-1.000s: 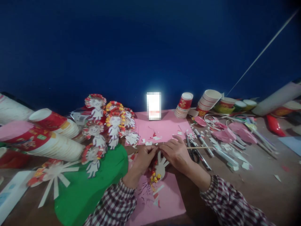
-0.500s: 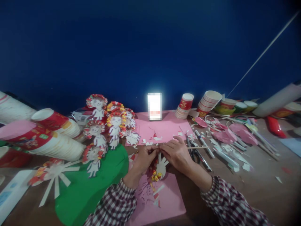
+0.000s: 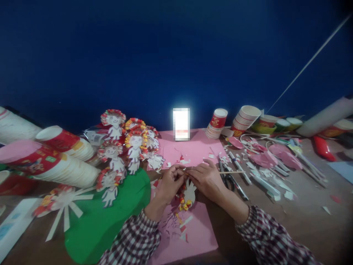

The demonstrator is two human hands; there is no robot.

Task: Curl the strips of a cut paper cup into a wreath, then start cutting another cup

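Between my hands is a cut paper cup, its pale base showing and red-and-yellow curled strips along its lower edge. My left hand is closed in a pinch at the cup's far side, apparently on one of its paper strips. From under my right hand a thin wooden stick sticks out to the right, and the fingers are closed on it. The fingertips of both hands meet, hiding the stick's other end and the strip there. Beneath lies a pink sheet with paper scraps.
Several paper dolls with curled rims stand at left by a green sheet. A cup cut into strips and stacked cups lie further left. At right are scissors, pens, scraps and cup stacks. A blurred bright rectangle stands behind.
The fingers of my left hand have lifted and shifted slightly at the strip. The cup has turned a little between my hands; the right hand stays almost in place.
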